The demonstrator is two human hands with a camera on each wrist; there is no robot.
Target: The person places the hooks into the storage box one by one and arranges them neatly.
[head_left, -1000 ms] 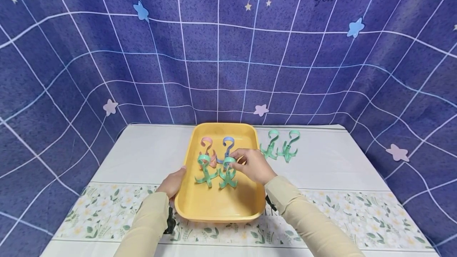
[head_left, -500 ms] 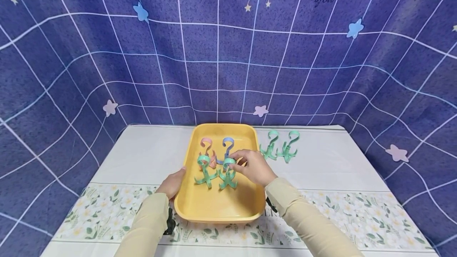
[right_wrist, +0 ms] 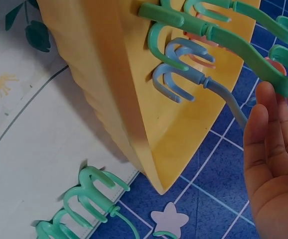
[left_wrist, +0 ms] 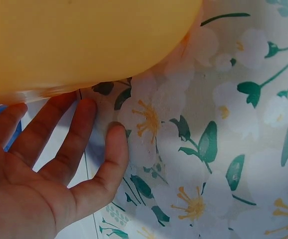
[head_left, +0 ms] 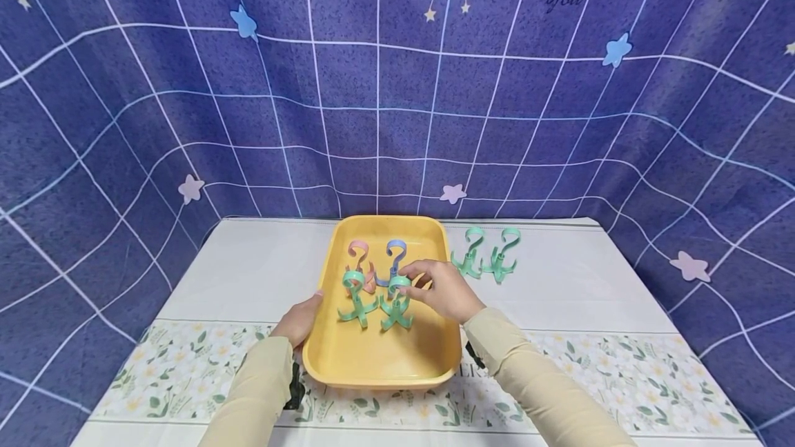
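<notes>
My right hand [head_left: 444, 290] reaches over the right side of the yellow tray [head_left: 385, 363]. Its thumb and fingertips pinch the curved top of a green multi-prong hanging hook [head_left: 396, 314], whose prongs are low in the tray. Left of it stands a second green hook [head_left: 358, 310]. Behind these two are a blue hook [head_left: 395, 272] and a pink hook [head_left: 370, 281], each partly covered. In the right wrist view the held hook's green stem [right_wrist: 233, 42] runs to the fingertips. My left hand [head_left: 298, 319] rests against the tray's left side; in the left wrist view its fingers are loosely spread below the tray's wall.
Two more green hooks, a nearer one [head_left: 468, 262] and a farther one [head_left: 499, 264], stand on the table just right of the tray. A white cover with a floral band [head_left: 621, 371] lies over the table. Behind rises a blue gridded cloth [head_left: 397, 130].
</notes>
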